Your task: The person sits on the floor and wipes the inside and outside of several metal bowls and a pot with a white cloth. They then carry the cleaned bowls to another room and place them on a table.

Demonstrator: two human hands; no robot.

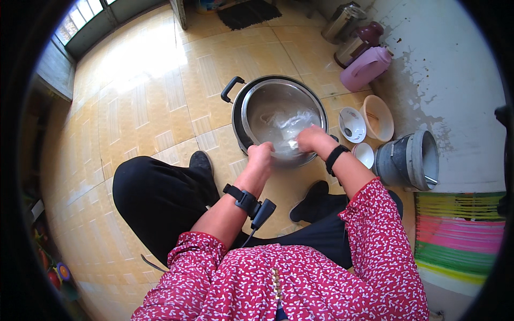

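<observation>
A round metal basin (pixel 257 96) sits tilted inside a larger dark-rimmed pot (pixel 237 116) with black side handles, on the floor between my feet. Cloudy water and a whitish, wet mass (pixel 297 122) lie in the basin. My left hand (pixel 262 155) is closed on the basin's near-left rim. My right hand (pixel 311 138) reaches over the near-right side into the basin, its fingers curled at the whitish stuff; whether they grip it is hidden by the hand and splashing.
To the right stand a white bowl with a spoon (pixel 352 124), a peach plastic bowl (pixel 377 116), small stacked bowls (pixel 364 155) and a grey bucket (pixel 401 160). Several vacuum flasks (pixel 367 68) line the wall. A striped woven seat (pixel 457 232) is at the lower right.
</observation>
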